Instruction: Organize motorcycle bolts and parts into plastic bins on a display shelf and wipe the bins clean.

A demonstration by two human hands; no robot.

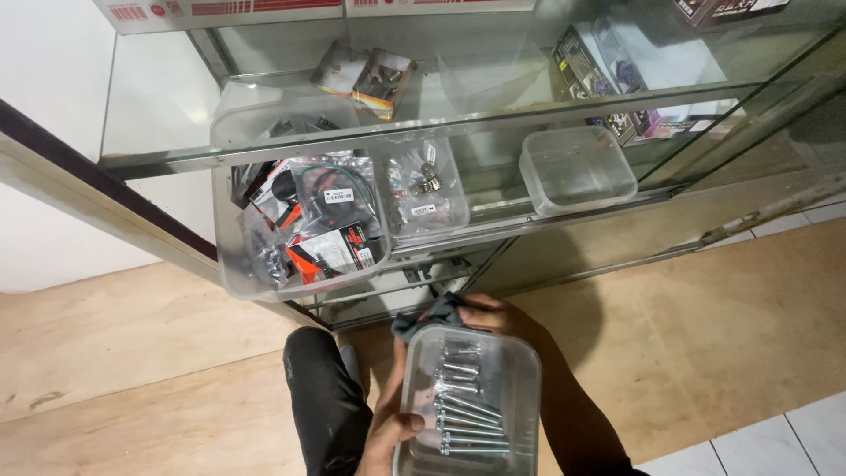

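Observation:
My left hand grips the left edge of a clear plastic tub held low in front of me. Inside the tub lie several long silver bolts. My right hand is at the tub's far rim, fingers closed on a dark grey cloth pressed against that rim. My dark trouser knee is just left of the tub.
A glass display cabinet stands ahead. On its lower shelf sit a clear bin full of packaged parts, a bag of small hardware and an empty clear tub. Boxed goods rest on the upper glass shelf. Plywood covers the floor.

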